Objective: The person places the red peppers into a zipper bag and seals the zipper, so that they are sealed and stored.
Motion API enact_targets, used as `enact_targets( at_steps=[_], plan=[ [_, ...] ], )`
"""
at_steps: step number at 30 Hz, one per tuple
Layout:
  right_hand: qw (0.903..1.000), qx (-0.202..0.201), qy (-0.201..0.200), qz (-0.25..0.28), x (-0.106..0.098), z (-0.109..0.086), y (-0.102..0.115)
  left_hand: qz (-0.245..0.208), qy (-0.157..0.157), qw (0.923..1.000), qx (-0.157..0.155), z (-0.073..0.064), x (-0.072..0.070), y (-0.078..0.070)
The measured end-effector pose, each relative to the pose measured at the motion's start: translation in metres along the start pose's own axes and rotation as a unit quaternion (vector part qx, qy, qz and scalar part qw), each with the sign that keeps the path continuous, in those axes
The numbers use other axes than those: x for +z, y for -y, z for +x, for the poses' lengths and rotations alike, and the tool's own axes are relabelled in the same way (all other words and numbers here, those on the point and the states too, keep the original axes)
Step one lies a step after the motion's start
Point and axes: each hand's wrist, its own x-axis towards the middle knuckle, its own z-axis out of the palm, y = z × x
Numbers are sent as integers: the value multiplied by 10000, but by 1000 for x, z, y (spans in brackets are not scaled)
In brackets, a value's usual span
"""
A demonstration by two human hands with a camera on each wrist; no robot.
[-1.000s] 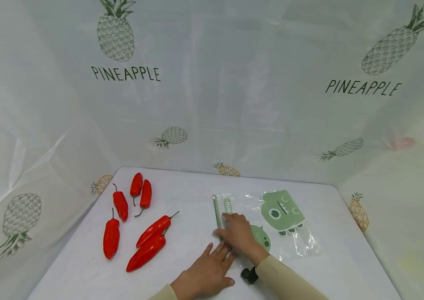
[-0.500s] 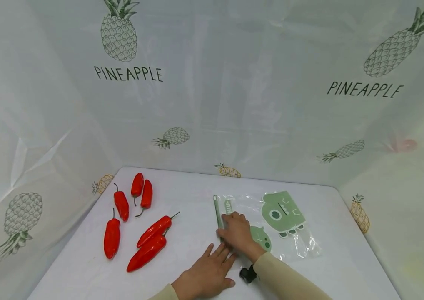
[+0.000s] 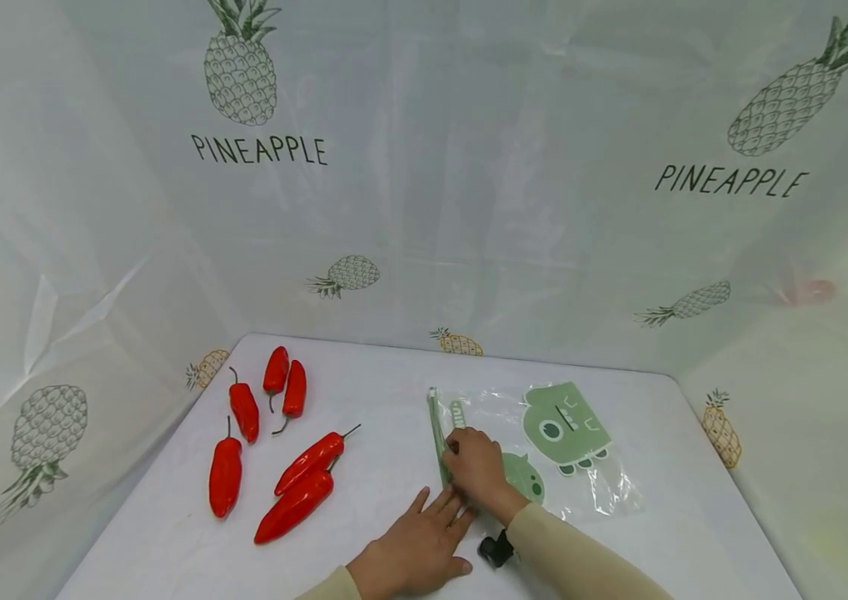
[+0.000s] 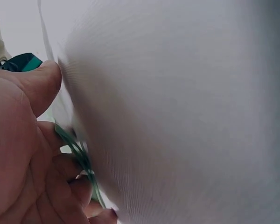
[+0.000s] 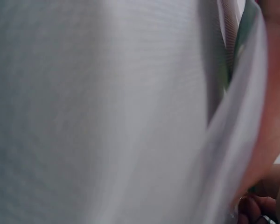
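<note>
A clear plastic zip bag (image 3: pixel 581 492) with green cartoon prints lies flat on the white table, its green-edged end (image 3: pixel 435 417) towards the left. My right hand (image 3: pixel 480 471) is over this end, thumb and forefinger pinching the green strip, which bows up a little. Below it my left hand (image 3: pixel 420 546) lies with fingers spread and straight, its fingertips at the bag's near left corner. In the left wrist view the green strip (image 4: pixel 79 154) runs along the fingers of my left hand (image 4: pixel 23 140). Blurred plastic and part of my right hand (image 5: pixel 275 93) show in the right wrist view.
Several red chili peppers (image 3: pixel 225 477) lie on the left half of the table (image 3: pixel 371 383); two of them, one a front pepper (image 3: pixel 294 505), touch. A black device (image 3: pixel 496 550) sits by the right wrist. Pineapple-printed sheeting (image 3: pixel 469 208) walls the back and sides.
My right thumb has drawn in against the forefinger, and the bag's green strip now lifts slightly. The left hand has stayed at the corner. The peppers have not moved.
</note>
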Motion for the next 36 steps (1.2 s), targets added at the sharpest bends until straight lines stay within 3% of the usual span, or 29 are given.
enact_targets(
  at_steps=[5,14,19,24,30,36],
  plan=[
    [9975,15,-307,631,-1,-3,-4,-26,61,10000,-11,1,0,3],
    [9893,477,-472,1292,-4,-4,-9,-157,-9,9999,69,1,1,8],
    [9787,878,-485,1789,-9,-3,-12,-108,-237,9992,287,-1,-2,9],
    [9701,1068,-423,2139,-14,-2,-17,-222,-694,9967,346,-7,-4,17],
    [9612,1249,-454,2419,-18,-2,-23,-695,-861,9938,-128,-26,-13,40],
    [9531,1308,-405,2699,-25,-1,-27,-1366,-923,9811,-1014,-60,-23,72]
  ],
)
